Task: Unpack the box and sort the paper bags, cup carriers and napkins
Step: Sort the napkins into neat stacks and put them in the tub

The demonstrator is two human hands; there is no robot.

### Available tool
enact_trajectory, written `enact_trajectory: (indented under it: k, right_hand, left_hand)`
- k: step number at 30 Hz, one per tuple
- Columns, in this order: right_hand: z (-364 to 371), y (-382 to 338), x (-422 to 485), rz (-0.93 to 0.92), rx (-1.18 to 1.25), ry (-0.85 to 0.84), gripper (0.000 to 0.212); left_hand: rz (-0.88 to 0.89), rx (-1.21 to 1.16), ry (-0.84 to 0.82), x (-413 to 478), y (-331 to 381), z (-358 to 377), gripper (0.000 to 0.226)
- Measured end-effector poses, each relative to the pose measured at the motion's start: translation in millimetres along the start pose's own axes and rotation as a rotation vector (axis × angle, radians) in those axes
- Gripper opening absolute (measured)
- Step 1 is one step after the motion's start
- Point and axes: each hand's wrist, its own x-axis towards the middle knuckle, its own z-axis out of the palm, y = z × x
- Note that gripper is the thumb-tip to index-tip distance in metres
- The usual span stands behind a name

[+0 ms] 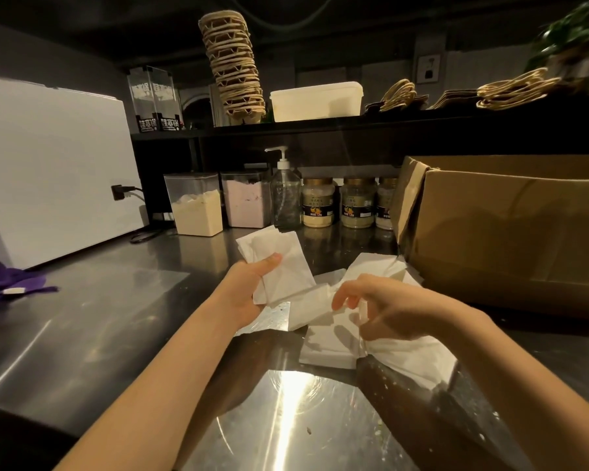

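My left hand (249,287) holds a small stack of white napkins (279,263) upright above the steel counter. My right hand (385,307) rests on a loose pile of white napkins (330,348) lying on the counter, fingers curled and pinching one of them. The open cardboard box (510,232) stands at the right, its inside hidden. On the upper shelf a tall leaning stack of brown cup carriers (233,66) stands at the left, and flat paper bags with twisted handles (510,93) lie at the right.
A white appliance (55,171) fills the left side, with purple cloth (4,283) in front of it. Powder containers (198,205), a pump bottle (286,198) and jars (320,205) line the back. A white plastic tub (315,102) sits on the shelf.
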Motion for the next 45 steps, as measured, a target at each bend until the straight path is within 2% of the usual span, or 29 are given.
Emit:
enact_trajectory:
  k: [3,6,13,19,21,24,29,31,36,39,42,45]
  right_hand:
    - [2,-5,-1,0.043,-0.07,-0.112,0.057]
    - [5,-8,2,0.047,-0.12,-0.12,0.059]
    - [10,-7,3,-0.091,-0.215,-0.052,0.031]
    - [13,-8,5,-0.105,-0.222,0.055,0.022]
    - [13,-8,6,-0.116,-0.169,0.099,0.012]
    - [5,-8,5,-0.13,0.012,0.187,0.011]
    - [-8,-12,-2,-0.147,0.691,0.271,0.019]
    - [-9,-12,-2,-0.103,0.804,0.314,0.019]
    - [-2,-10,6,0.041,0.784,0.413,0.018]
    - [2,-8,9,0.073,0.77,0.46,0.016]
    - [4,-8,12,0.076,0.746,0.503,0.013]
    - [6,-10,13,0.071,0.749,0.508,0.012]
  left_hand:
    - [-0.007,0.014,0.002,1,0,-2,0.035]
    - [-0.012,0.026,-0.004,0,-1,-1,0.039]
    - [-0.009,0.035,-0.018,0,-2,-1,0.037]
    - [-0.005,0.044,-0.029,-1,-2,0,0.033]
    - [-0.009,0.028,-0.041,-2,-2,1,0.035]
    - [-0.012,0.02,-0.077,-4,-3,1,0.035]
    - [-0.008,0.087,-0.198,-9,-5,2,0.053]
    - [-0.011,0.096,-0.285,-13,-8,7,0.051]
    - [-0.083,0.126,-0.437,-21,-12,18,0.048]
    - [-0.156,0.107,-0.461,-21,-11,18,0.046]
    - [-0.173,0.137,-0.486,-19,-12,18,0.056]
    - [-0.115,0.275,-0.456,-21,-16,19,0.068]
